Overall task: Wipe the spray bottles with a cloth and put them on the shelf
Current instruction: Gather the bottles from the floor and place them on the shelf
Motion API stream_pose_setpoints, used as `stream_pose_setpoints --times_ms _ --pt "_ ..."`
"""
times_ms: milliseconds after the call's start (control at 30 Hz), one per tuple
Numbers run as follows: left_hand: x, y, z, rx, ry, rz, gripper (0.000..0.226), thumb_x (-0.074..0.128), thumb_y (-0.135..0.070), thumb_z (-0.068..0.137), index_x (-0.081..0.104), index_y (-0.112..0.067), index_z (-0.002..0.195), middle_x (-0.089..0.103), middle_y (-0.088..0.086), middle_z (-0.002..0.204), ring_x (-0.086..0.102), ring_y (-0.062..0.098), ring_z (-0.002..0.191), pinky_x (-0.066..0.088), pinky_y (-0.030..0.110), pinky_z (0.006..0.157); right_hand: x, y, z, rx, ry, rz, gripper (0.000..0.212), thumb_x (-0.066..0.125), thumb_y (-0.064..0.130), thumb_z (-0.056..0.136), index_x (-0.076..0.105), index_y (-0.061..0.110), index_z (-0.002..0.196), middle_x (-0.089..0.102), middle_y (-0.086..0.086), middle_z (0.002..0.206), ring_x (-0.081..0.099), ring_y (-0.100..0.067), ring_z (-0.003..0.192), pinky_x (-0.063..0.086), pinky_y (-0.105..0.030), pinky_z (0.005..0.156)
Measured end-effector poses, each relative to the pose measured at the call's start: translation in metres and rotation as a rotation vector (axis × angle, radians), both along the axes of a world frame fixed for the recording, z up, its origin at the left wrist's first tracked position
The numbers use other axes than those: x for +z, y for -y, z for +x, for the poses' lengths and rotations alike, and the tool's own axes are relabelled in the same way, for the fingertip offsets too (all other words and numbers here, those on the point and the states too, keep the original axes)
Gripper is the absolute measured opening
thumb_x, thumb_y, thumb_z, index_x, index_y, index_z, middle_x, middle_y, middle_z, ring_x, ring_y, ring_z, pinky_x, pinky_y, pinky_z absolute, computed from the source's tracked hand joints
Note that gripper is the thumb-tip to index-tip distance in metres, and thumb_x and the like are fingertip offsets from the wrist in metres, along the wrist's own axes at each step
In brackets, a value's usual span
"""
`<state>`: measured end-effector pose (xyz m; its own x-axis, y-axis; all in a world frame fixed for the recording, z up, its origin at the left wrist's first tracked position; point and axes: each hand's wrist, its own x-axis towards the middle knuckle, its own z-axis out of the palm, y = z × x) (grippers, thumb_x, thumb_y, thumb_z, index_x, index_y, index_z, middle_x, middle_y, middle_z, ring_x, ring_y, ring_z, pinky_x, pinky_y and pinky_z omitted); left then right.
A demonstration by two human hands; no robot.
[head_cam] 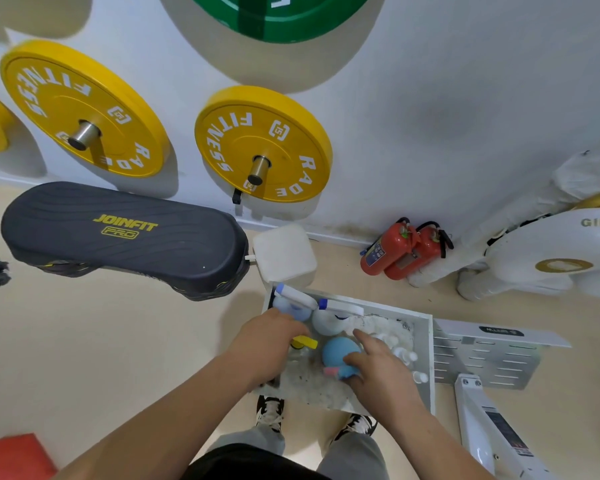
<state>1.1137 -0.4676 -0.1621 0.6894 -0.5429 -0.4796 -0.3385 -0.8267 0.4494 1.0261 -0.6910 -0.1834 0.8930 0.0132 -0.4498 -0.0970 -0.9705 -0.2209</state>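
A white shelf tray (426,355) stands in front of my feet and holds several spray bottles. My left hand (269,341) reaches into its left side, fingers curled over the head of a clear bottle with a yellow trigger (305,342). My right hand (378,372) grips a round blue bottle with a pink trigger (338,351), thumb on its side and index finger stretched out. Two white bottles with blue-and-white triggers (293,296) (338,308) stand at the tray's far edge. Something white and crumpled, perhaps a cloth (390,329), lies at the back right.
Small white bottles (411,356) lie along the tray's right side. A perforated grey panel (482,358) and white bracket (478,420) lie to the right. A white box (284,254), a black JOINFIT step (118,237) and two red extinguishers (402,251) stand by the wall.
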Motion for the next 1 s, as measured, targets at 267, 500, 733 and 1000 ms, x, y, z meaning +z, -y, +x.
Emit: stream_pose_setpoints --times_ms 267,500,733,1000 --pt "0.01 -0.001 0.011 0.012 -0.02 0.025 0.042 0.058 -0.01 0.093 0.071 -0.038 0.121 0.063 -0.002 0.121 0.059 0.022 0.115 0.053 0.034 0.087 -0.006 -0.007 0.013 -0.236 0.006 0.186 0.022 0.062 0.038 0.098 0.07 0.036 0.119 0.07 0.007 0.115 0.063 -0.016 0.106 0.052 -0.036 0.081" --pt "0.018 -0.002 0.018 0.031 -0.008 0.049 0.033 0.058 -0.018 0.097 0.072 -0.032 0.123 0.065 0.004 0.117 0.059 0.025 0.11 0.054 0.04 0.093 -0.009 -0.019 0.022 -0.179 0.019 0.106 0.027 0.056 0.045 0.101 0.067 0.036 0.123 0.067 0.007 0.116 0.059 -0.017 0.11 0.049 -0.033 0.08" --pt "0.008 -0.009 0.012 0.044 0.039 -0.005 0.026 0.056 -0.025 0.1 0.071 -0.034 0.119 0.066 -0.003 0.119 0.054 0.021 0.114 0.051 0.041 0.092 -0.02 -0.031 0.019 -0.093 0.046 0.037 0.029 0.05 0.046 0.102 0.064 0.037 0.127 0.066 0.007 0.112 0.057 -0.017 0.108 0.047 -0.032 0.077" --pt "-0.005 -0.008 0.005 0.057 0.17 -0.051 0.025 0.057 -0.032 0.1 0.071 -0.029 0.12 0.066 -0.004 0.12 0.053 0.021 0.118 0.047 0.037 0.098 -0.021 -0.034 0.01 -0.163 0.068 0.094 0.034 0.052 0.05 0.102 0.065 0.033 0.127 0.068 0.005 0.11 0.063 -0.017 0.103 0.05 -0.033 0.073"
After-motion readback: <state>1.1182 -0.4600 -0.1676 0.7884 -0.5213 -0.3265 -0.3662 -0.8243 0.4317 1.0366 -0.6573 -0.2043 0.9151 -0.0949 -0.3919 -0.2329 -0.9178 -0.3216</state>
